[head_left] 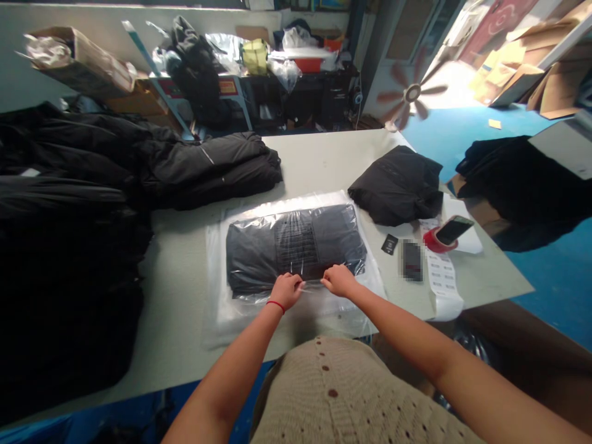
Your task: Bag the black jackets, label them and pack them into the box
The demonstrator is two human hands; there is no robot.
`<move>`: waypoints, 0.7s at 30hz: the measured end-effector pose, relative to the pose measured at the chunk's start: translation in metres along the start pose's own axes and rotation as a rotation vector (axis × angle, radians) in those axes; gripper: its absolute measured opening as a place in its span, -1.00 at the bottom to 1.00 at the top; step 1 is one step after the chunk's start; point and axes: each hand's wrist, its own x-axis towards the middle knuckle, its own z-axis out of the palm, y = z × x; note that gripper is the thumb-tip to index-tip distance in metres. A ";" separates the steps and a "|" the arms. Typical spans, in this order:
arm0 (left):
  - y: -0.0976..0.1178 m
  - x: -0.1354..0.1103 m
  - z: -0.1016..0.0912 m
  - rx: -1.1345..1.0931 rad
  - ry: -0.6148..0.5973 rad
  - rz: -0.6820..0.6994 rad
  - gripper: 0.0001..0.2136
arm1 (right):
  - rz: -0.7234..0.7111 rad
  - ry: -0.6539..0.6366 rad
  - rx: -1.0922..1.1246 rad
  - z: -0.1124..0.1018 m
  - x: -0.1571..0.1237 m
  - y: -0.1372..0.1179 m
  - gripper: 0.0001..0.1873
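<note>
A folded dark garment lies inside a clear plastic bag with a printed block of text at its middle. Beneath it, more clear plastic bags are spread flat on the table. My left hand, with a red band at the wrist, pinches the near edge of the bag. A short way to the right, my right hand has its fingers closed on the same edge. Between the two hands the plastic edge is visible.
Dark clothing is piled high at the left, with folded garments behind. A dark garment, a phone, a label strip and a red holder with a phone sit right. A fan stands beyond the table.
</note>
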 end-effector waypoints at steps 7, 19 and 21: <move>0.016 0.015 0.003 0.044 -0.033 -0.235 -0.69 | 0.126 0.025 0.028 0.009 0.009 -0.005 -0.58; 0.020 0.031 -0.007 0.085 -0.213 -0.314 -0.70 | 0.222 -0.030 0.060 0.012 0.020 -0.009 -0.49; 0.022 0.034 -0.008 0.087 -0.244 -0.340 -0.70 | 0.235 -0.036 0.043 0.013 0.021 -0.011 -0.48</move>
